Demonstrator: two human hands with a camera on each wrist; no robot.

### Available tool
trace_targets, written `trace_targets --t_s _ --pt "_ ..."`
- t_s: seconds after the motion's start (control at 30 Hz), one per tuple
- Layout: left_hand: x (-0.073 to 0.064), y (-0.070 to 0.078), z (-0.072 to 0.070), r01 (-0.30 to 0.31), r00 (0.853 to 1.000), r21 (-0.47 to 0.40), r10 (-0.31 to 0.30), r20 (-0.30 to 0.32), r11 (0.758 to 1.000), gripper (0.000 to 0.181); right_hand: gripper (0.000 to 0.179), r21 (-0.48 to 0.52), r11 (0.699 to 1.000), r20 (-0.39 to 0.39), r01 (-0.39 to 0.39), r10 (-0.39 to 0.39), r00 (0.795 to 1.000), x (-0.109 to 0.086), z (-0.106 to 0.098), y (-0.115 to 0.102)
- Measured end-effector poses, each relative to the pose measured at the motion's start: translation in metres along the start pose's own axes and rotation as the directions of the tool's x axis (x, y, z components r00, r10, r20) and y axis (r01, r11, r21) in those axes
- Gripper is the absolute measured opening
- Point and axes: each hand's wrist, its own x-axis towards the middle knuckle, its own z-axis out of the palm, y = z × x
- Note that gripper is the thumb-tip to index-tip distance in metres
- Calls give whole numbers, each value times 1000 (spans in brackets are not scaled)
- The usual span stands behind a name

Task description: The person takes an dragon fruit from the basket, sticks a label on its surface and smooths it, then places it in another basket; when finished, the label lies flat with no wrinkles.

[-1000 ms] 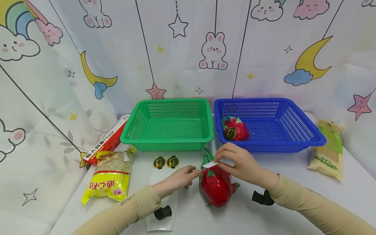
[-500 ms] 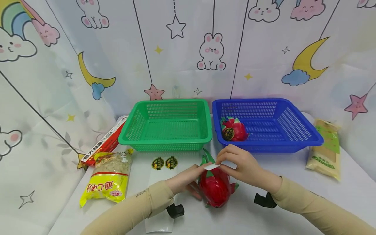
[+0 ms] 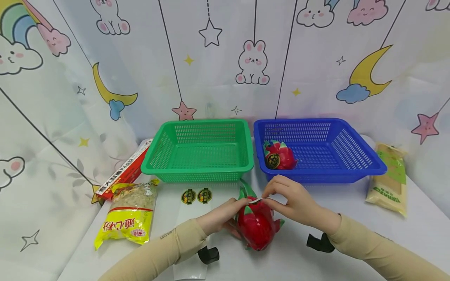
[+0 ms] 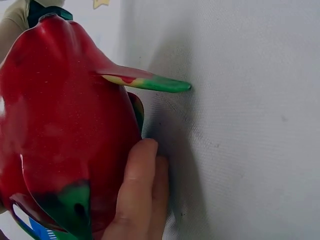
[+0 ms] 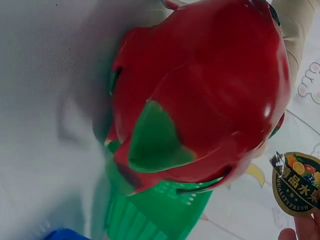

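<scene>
A red dragon fruit [image 3: 258, 230] with green scales lies on the table between both hands. My left hand [image 3: 222, 215] holds its left side; in the left wrist view the fingers [image 4: 134, 187] lie along the red skin. The left thumb reaches over the top, by the edge of a round sticker. My right hand [image 3: 295, 200] pinches that sticker [image 3: 257, 200] between thumb and fingertips, just above the fruit's upper end. Seen from the right wrist, the sticker [image 5: 295, 187] has a dark printed face with gold lettering and fruit pictures.
Behind stand a green basket [image 3: 197, 171] and a blue basket [image 3: 327, 171]; the blue one contains another stickered dragon fruit [image 3: 285, 157]. A sheet [image 3: 190, 269] with two stickers, a pasta bag [image 3: 128, 218] and a pasta box [image 3: 131, 168] lie left. A beige package [image 3: 388, 187] lies right.
My left hand has moved right and its thumb has come over the fruit to the sticker. The sticker, still pinched by the right hand, has tilted and shifted slightly right.
</scene>
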Motion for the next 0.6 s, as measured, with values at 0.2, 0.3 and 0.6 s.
trace_targets --t_s 0.2,0.3,0.6 --pt "-5 -2 -1 -14 1000 -32 13 -26 999 55 16 41 998 14 -43 42 999 -2 0 -2" --pt "-8 -4 -2 -32 999 -62 30 -38 998 56 12 66 996 14 -56 55 998 -3 1 -2" --pt "-11 -13 -7 -56 996 -158 45 -72 986 57 5 182 968 64 -172 163 984 -10 7 -6"
